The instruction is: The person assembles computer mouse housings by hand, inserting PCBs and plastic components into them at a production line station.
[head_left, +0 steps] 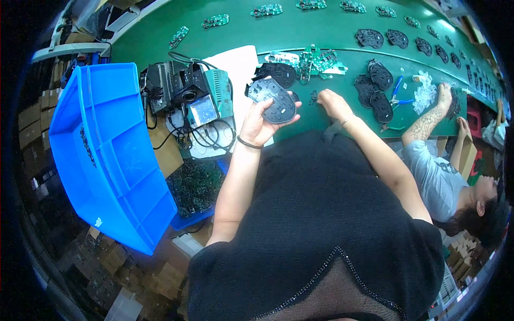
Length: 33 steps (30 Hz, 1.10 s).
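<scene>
My left hand (261,124) grips a black computer mouse shell (274,102), its inner side facing up. My right hand (336,106) rests at the green bench top, fingers pinched beside a few small dark parts (313,97); what it holds, if anything, is too small to make out. Behind the held shell lies another black mouse shell (282,74). Past my right hand, green circuit boards (320,61) lie in a pile. Several more black shells (381,75) are stacked to the right.
Left of me are a large blue bin (115,155), a soldering station (214,88) with loose cables, and a tray of dark small parts (195,187). Blue-handled pliers (397,92) and a clear bag (424,92) lie rightward. A co-worker (436,171) works at right. Boards and shells line the far bench.
</scene>
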{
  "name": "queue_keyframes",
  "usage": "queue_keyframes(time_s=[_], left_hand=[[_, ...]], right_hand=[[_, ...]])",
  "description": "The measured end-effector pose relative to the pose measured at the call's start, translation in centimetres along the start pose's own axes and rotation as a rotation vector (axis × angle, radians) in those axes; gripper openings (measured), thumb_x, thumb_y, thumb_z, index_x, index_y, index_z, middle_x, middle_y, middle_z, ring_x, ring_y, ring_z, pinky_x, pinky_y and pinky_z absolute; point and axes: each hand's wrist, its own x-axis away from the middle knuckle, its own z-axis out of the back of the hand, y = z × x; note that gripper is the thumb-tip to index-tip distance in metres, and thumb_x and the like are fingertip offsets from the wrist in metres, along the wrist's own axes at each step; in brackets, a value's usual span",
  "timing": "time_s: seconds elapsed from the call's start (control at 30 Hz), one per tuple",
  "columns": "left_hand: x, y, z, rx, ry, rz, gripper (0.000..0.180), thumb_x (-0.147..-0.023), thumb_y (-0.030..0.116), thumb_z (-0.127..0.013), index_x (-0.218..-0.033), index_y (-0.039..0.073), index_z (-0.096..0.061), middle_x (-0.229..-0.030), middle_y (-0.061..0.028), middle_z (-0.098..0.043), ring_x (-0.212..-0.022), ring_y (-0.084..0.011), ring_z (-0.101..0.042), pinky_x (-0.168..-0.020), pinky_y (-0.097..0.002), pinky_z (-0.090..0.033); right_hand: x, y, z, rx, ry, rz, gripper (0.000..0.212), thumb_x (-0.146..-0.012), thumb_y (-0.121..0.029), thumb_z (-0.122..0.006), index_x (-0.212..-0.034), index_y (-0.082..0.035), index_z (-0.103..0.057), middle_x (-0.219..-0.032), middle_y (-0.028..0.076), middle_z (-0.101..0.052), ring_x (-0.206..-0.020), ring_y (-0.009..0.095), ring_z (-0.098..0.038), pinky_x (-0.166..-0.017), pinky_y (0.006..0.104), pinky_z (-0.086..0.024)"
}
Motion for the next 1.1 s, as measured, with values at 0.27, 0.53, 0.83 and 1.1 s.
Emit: queue_keyframes(time_s=[0.27, 0.53, 0.83, 1.1], left_hand=[[-0.4, 0.5, 0.2, -0.272, 0.141, 0.074, 0.040, -0.081, 0.003, -0.050, -0.119, 0.008, -0.039, -0.105, -0.0139, -0.057, -0.090, -0.0308, -0.061, -0.065, -0.0392, -0.056], [-1.8, 1.6, -2.1, -0.341, 0.074, -0.021, 0.048, -0.082, 0.006, -0.050, -0.125, 0.008, -0.029, -0.107, -0.0163, -0.054, -0.082, -0.0303, -0.063, -0.065, -0.0363, -0.057], [-3.5, 0.7, -2.8, -0.396, -0.035, -0.081, 0.052, -0.079, 0.006, -0.055, -0.126, 0.007, -0.033, -0.113, -0.0146, -0.052, -0.102, -0.0267, -0.055, -0.080, -0.0420, -0.051], [-3.2, 0.4, -5.3, -0.368, 0.004, 0.040, 0.048, -0.082, 0.011, -0.055, -0.125, 0.011, -0.032, -0.108, -0.0137, -0.055, -0.091, -0.0291, -0.061, -0.061, -0.0306, -0.056]], right_hand=[[-1.1, 0.5, 7.5, -0.846, 0.093, -0.573, 0.013, -0.078, -0.012, -0.065, -0.079, 0.000, -0.061, -0.064, 0.002, -0.060, -0.057, 0.008, -0.058, -0.050, 0.0197, -0.045], [1.2, 1.4, 13.6, -1.095, 0.253, -0.689, 0.010, -0.081, -0.010, -0.061, -0.083, -0.001, -0.060, -0.067, 0.003, -0.059, -0.056, 0.007, -0.054, -0.049, 0.0167, -0.042], [1.4, -3.2, 13.8, -1.264, 0.098, -0.570, 0.010, -0.079, -0.006, -0.061, -0.086, 0.000, -0.060, -0.076, 0.005, -0.061, -0.066, 0.011, -0.059, -0.059, 0.0217, -0.048], [-0.7, -5.7, 13.1, -1.306, 0.027, -0.467, 0.004, -0.081, -0.004, -0.057, -0.084, -0.001, -0.057, -0.077, 0.002, -0.058, -0.066, 0.009, -0.057, -0.059, 0.0211, -0.046]])
